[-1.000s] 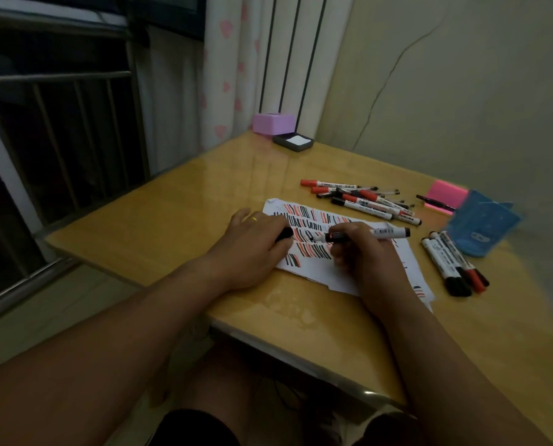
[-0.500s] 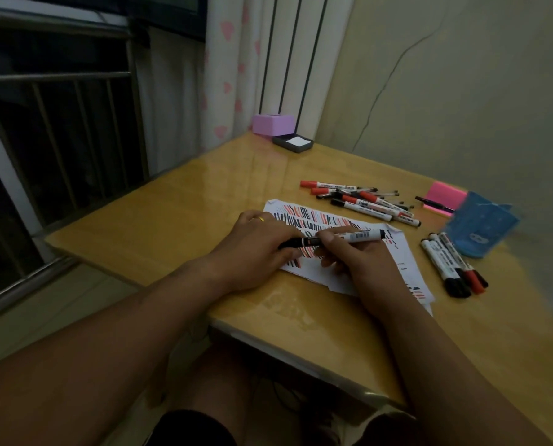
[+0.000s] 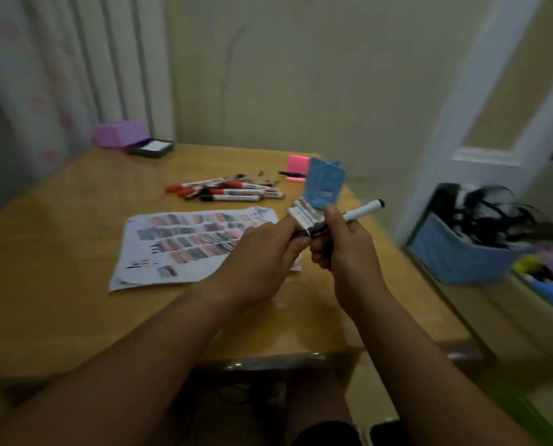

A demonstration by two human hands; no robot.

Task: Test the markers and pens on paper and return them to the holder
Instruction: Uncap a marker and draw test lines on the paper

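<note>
Both hands meet at centre frame above the table (image 3: pixel 59 252): the right hand (image 3: pixel 343 243) is curled round the barrel of a white marker (image 3: pixel 362 211) that slants toward the upper right, and the left hand (image 3: pixel 265 249) grips its near, black end. Left of them lies the scribbled paper (image 3: pixel 178 249), with a heap of markers (image 3: pixel 230 191) above it and the blue holder (image 3: pixel 325 185) just above the hands.

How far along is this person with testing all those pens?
Done: the paper is covered with red and black test strokes. In hand: the left hand and right hand both grip one black marker, seemingly at its cap end. Left: a pile of markers lies beyond the paper, loose markers lie beside the blue holder, and none visibly sits in it.
</note>
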